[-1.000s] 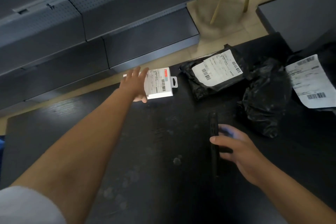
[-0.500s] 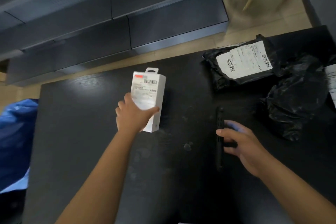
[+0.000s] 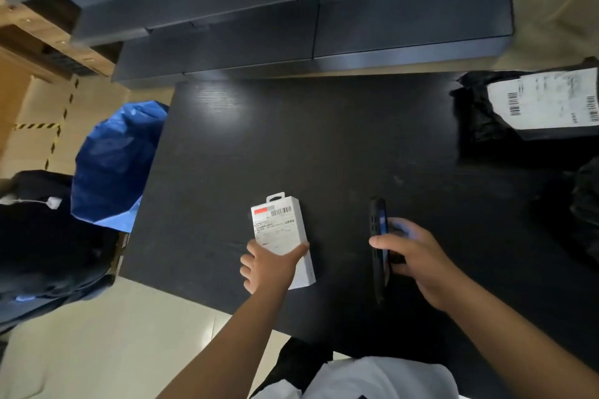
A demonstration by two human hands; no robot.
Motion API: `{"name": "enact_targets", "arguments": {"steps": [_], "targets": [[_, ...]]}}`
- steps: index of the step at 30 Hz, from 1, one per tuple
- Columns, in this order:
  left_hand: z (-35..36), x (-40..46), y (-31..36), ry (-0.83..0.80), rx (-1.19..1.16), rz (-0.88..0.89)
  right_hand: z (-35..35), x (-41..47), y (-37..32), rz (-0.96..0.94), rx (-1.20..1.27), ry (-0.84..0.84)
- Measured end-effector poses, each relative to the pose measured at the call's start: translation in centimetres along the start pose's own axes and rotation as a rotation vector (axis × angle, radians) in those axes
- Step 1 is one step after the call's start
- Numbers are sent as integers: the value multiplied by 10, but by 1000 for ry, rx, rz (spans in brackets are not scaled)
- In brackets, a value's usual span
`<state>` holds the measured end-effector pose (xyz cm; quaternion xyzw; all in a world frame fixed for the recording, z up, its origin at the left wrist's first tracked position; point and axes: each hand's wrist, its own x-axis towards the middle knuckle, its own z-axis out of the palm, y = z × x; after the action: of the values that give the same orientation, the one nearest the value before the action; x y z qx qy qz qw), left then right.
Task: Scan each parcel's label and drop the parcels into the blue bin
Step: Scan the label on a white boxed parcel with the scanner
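Head view: left hand (image 3: 270, 264) holds the white box (image 3: 282, 236) label-up for scanning; right hand (image 3: 413, 261) grips the phone (image 3: 378, 236) edgewise beside it.

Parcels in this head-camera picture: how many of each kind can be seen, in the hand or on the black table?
White cardboard box with a label, gripped by the left hand: 1
Black plastic mailer bag with a white label: 1
Crumpled black plastic bag, no label showing: 1
Total: 3
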<state>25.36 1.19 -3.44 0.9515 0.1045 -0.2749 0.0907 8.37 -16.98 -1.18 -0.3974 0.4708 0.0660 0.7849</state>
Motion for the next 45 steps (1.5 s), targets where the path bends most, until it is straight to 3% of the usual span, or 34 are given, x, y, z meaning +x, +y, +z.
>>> {"name": "enact_targets", "arguments": {"steps": [4,7,14,21,30,36,45], "targets": [[-16,19,-12,-85,-158,52,21,-7,11,12,-52,10],[-41,45,-18,-237,-352,145,34,-18,16,-5,-87,31],[-74,93,-13,-527,-354,367,67,-58,22,-59,-218,143],[-63,126,-22,-725,-411,546,116,-94,20,-17,-619,267],[-37,153,-39,-698,-509,746,193,-101,6,229,-1258,438],[-33,160,-38,-687,-492,794,226,-96,2,367,-1420,415],[-37,152,-35,-694,-501,780,241,-102,1,431,-1513,412]]}}
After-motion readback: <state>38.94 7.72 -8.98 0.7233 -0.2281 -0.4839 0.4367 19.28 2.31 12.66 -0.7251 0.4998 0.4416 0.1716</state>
